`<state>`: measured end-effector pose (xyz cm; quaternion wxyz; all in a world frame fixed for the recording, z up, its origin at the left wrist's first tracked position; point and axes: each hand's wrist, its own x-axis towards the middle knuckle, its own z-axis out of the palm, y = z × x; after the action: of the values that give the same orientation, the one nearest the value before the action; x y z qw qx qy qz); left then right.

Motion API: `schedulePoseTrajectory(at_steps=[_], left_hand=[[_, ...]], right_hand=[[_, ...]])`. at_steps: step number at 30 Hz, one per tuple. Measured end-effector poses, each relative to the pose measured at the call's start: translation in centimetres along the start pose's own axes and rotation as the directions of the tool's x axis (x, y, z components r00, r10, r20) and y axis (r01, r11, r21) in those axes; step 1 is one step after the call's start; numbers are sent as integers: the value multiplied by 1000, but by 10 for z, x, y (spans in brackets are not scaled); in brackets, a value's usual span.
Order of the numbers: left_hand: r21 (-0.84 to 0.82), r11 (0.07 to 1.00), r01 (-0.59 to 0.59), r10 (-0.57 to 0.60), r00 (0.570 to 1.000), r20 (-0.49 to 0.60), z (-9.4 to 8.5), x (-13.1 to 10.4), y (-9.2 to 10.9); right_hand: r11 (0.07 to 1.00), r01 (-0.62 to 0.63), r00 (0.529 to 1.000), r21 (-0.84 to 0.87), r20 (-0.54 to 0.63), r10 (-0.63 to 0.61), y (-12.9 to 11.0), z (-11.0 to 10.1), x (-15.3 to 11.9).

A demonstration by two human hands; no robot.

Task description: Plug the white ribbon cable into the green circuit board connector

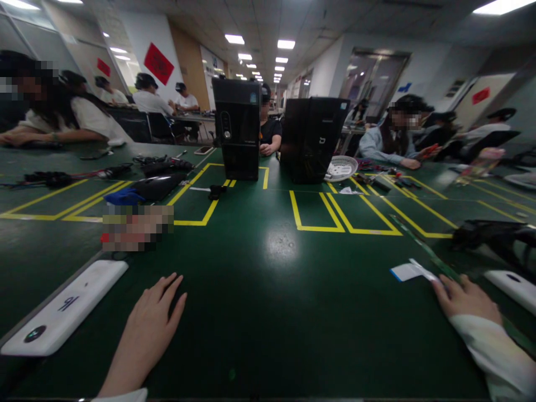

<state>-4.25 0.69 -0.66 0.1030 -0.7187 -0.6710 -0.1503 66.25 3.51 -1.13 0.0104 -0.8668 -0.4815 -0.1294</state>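
Observation:
My left hand [153,318] lies palm down on the green table, fingers stretched out and thumb apart, holding nothing. To its left is a long white case [69,307] with a dark logo and a round dark spot. At the right side, my right hand [469,301] has its thumb and fingers closed at the end of a white flat ribbon cable [408,272] with a blue edge. The cable's far end rests on the table. A long thin green strip [422,245] runs under or beside that hand; the exact contact is hidden.
Two black computer towers [238,131] [314,139] stand at the table's middle. Yellow tape [320,228] marks boxes. Black cables [163,166] lie left, a white basket [341,167] behind. A black part [494,240] and another white case [513,287] are at right. Several people sit around.

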Motion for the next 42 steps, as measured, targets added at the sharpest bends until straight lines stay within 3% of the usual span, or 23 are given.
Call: schedulePoseTrajectory(at_steps=[3,7,14,20,24,28,32,36,42], left_hand=[[-1,1000,11,-11,1000,22,-1,0,0],[-3,999,33,-33,999,31,-4,1,3],[-5,999,50,-49,998,44,-8,0,7],[-16,998,53,-52,998,40,-7,0,6],[-16,999,50,-50,998,38,-5,-1,5],[-13,999,38,-37,999,22,-6,0,8],[-2,999,36,-36,999,20,-6,0,8],[7,999,34,-34,999,31,-5,0,6],[6,999,46,-46,998,53,-6,1,6]], right_hand=[[974,218,974,63,-70,-214,-11,7,5],[890,431,897,147,-178,-405,-45,12,9],[751,633,770,186,-252,-586,-148,-7,-2],[556,791,610,256,-257,-749,-250,-51,-54],[460,830,533,314,-209,-820,-295,-87,-108],[379,839,454,391,-117,-883,-317,-114,-153],[256,846,350,468,-125,-928,-324,-124,-177],[140,846,243,515,-138,-960,-323,-128,-185],[72,842,162,535,-122,-979,-323,-130,-183]])
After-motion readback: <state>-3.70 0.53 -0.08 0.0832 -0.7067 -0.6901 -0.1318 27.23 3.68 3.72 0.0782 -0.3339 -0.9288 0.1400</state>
